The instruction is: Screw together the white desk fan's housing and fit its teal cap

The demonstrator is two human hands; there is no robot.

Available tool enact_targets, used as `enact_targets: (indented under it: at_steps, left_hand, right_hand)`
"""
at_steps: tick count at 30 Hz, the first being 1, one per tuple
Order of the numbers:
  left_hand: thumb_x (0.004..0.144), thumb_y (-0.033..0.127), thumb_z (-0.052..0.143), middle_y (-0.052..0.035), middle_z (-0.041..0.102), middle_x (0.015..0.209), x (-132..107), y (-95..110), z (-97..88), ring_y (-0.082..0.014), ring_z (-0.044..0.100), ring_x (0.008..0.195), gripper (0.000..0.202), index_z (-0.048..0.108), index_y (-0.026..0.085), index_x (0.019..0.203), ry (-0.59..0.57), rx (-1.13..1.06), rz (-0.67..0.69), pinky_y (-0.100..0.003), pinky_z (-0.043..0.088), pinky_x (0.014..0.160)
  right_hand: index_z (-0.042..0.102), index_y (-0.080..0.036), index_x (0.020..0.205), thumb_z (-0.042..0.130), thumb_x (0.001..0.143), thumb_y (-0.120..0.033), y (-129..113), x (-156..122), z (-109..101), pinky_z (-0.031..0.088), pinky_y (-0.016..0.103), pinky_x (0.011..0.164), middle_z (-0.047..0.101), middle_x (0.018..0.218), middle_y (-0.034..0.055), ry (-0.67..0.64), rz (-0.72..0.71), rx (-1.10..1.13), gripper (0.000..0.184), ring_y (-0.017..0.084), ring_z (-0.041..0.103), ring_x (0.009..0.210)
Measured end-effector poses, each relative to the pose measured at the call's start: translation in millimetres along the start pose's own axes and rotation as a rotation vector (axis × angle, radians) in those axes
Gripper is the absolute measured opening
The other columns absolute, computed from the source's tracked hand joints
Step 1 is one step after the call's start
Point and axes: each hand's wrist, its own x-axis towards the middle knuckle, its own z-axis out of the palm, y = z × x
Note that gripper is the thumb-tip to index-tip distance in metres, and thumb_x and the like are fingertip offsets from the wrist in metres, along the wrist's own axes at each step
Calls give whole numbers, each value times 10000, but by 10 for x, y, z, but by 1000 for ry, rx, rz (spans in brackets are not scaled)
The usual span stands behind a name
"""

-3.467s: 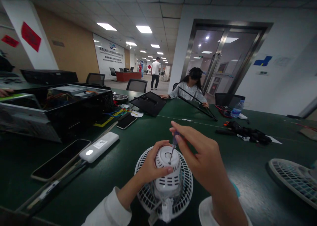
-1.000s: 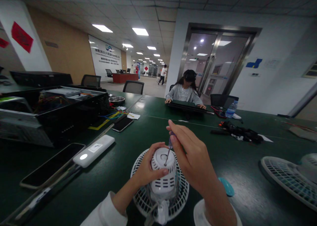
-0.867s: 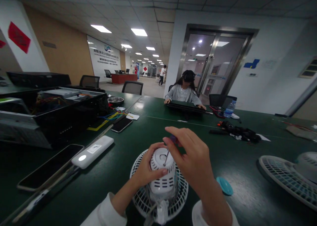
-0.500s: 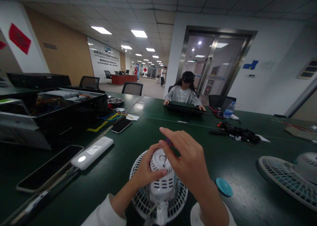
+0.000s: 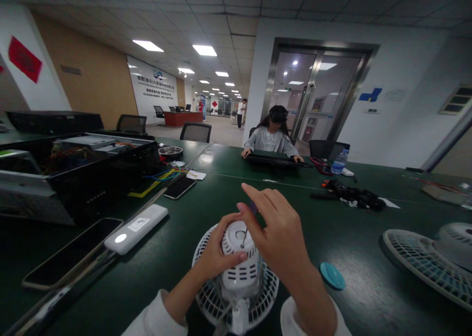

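A small white fan [image 5: 239, 272] lies face down on the green table [image 5: 177, 257], its motor housing pointing up over the round grille. My left hand [image 5: 216, 255] is wrapped round the left side of the housing. My right hand [image 5: 275, 230] pinches the purple handle of a small screwdriver [image 5: 248, 225] between thumb and fingertips. The screwdriver's metal tip stands in the top of the housing. Both of my sleeves are white.
A white power bank [image 5: 135, 228] and a phone [image 5: 70, 252] lie to the left, beside an open computer case [image 5: 77, 171]. A blue round cap [image 5: 332, 275] lies right of the fan, another fan grille [image 5: 427, 265] at far right. A person [image 5: 271, 137] sits across the table.
My right fingers have shifted round the screwdriver handle, turning it in place on the housing. The person across the table has laid a black panel down flat. The view has drifted slightly.
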Motion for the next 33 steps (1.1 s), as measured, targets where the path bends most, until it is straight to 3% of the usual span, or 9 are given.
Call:
enact_targets:
  at_steps: [2,5,10,16,20,25,30,33]
  left_hand:
    - [663,443,697,-69,544,1180,-1,-1,-6,-275,509,1089,667,423,215,1226,-13,-6,-7,-397,399,950]
    - [664,436,697,-75,540,1183,-4,-6,-11,-277,503,1097,667,422,209,1228,-14,0,-9,-403,391,961]
    - [659,442,699,-66,546,1172,5,-14,-3,-271,518,1076,638,459,212,1204,14,17,12,-387,410,942]
    - [661,452,696,-78,539,1177,4,-1,-4,-281,510,1091,665,442,205,1224,10,27,21,-409,402,956]
    - [668,459,690,-82,530,1202,-7,-15,-7,-289,496,1116,649,457,206,1218,22,56,35,-413,398,966]
    - [669,451,695,-83,543,1188,-9,-17,-7,-284,512,1102,671,433,207,1237,8,48,8,-405,414,951]
    - [670,446,693,-77,545,1180,-2,-1,-1,-279,518,1090,636,456,207,1210,20,42,15,-399,418,945]
    - [665,461,687,-83,550,1173,3,12,-5,-285,519,1086,642,460,196,1204,25,53,10,-409,413,948]
  right_hand:
    - [545,-46,1179,353,906,-193,11,0,-15,460,333,660,637,833,104,-40,3,33,364,201,553,770]
    - [525,-47,1200,333,906,-159,29,-9,-24,459,309,640,652,805,86,-42,-40,59,369,179,562,721]
    - [649,-119,956,466,893,-246,31,-9,10,448,300,623,651,737,65,40,-59,20,231,175,559,679]
    - [597,-79,1101,412,875,-116,8,-8,-51,480,302,769,665,945,99,5,-70,169,294,172,574,860]
    - [645,-97,1014,502,870,-230,-5,-10,-60,475,316,638,642,748,70,24,-68,82,242,181,548,700]
    - [547,-66,1186,399,889,-165,-6,-8,-68,485,333,747,656,936,111,-37,-53,144,346,191,568,860]
    - [632,-131,1038,456,889,-229,2,-18,-35,458,300,636,647,750,60,9,-68,60,250,169,553,692]
    - [625,-127,1060,447,893,-278,9,-12,-28,460,323,656,641,785,80,-7,-19,13,286,189,546,740]
